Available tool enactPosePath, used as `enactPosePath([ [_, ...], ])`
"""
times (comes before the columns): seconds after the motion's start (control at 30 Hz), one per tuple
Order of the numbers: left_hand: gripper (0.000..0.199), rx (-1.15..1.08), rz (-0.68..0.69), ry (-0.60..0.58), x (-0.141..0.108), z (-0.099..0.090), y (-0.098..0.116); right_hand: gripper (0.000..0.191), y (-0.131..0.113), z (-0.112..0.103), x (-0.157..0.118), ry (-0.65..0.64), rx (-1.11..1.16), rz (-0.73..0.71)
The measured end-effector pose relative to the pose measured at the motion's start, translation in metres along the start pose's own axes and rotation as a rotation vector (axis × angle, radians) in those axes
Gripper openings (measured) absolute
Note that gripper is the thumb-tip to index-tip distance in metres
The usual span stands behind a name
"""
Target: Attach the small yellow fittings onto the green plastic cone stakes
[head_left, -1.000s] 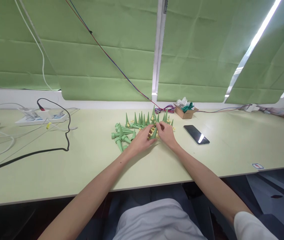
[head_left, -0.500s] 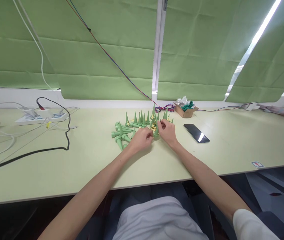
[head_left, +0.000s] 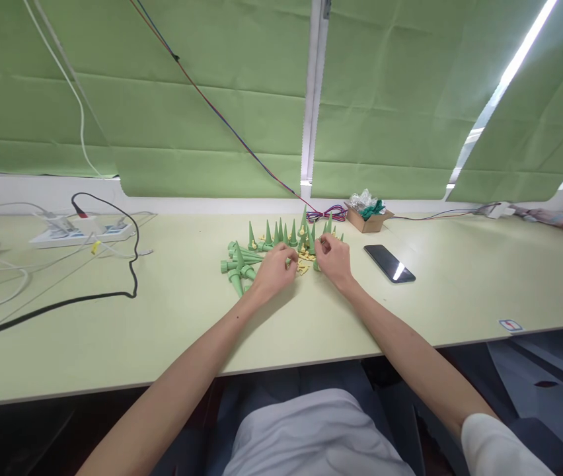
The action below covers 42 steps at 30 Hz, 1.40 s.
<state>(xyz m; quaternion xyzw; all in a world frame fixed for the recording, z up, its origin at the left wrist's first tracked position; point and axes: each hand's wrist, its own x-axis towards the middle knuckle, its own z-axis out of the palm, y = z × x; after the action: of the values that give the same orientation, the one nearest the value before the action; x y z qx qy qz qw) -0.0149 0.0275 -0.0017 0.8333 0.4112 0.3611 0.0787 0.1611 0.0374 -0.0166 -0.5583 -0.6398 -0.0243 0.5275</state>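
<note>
Several green cone-shaped spikes stand upright in a group at the middle of the table, among them a tall one (head_left: 252, 236). Left of them, more green spikes (head_left: 235, 281) lie in a pile. Small yellow pieces (head_left: 302, 268) are scattered between my hands. My left hand (head_left: 276, 268) is at the pile's right side, its fingers bent together; what they hold, if anything, is too small to name. My right hand (head_left: 334, 260) pinches a green spike, whose base (head_left: 316, 266) shows below the fingers.
A black phone (head_left: 389, 264) lies to the right on the table (head_left: 172, 344). Behind it is a small cardboard box (head_left: 367, 223) with crumpled plastic. A white power strip (head_left: 83, 233) and cables lie on the left.
My left hand has moved slightly up and left, away from the spike at my right hand. More yellow pieces show between the hands. My right hand has shifted slightly right with its spike.
</note>
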Motion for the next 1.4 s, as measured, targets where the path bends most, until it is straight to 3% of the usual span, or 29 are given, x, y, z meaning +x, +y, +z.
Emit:
enactPosePath([
  [0.37, 0.018, -0.001, -0.092, 0.129, 0.001, -0.002, -0.002, 0.014, 0.001, -0.003, 0.001, -0.029, -0.140, 0.097],
  [0.73, 0.018, 0.005, -0.118, 0.158, 0.002, -0.002, -0.003, 0.006, 0.001, -0.005, 0.003, 0.025, -0.083, 0.171],
  [1.17, 0.019, 0.010, -0.150, 0.152, 0.001, -0.004, -0.002, 0.017, -0.013, -0.008, -0.002, 0.295, 0.111, 0.024],
  [1.27, 0.019, 0.013, -0.153, 0.172, 0.002, -0.005, -0.001, 0.016, -0.017, 0.001, -0.012, 0.159, 0.139, -0.067],
  [1.4, 0.017, 0.006, -0.210, 0.220, 0.006, -0.011, 0.000, 0.011, -0.024, 0.017, -0.029, -0.266, 0.156, -0.205],
])
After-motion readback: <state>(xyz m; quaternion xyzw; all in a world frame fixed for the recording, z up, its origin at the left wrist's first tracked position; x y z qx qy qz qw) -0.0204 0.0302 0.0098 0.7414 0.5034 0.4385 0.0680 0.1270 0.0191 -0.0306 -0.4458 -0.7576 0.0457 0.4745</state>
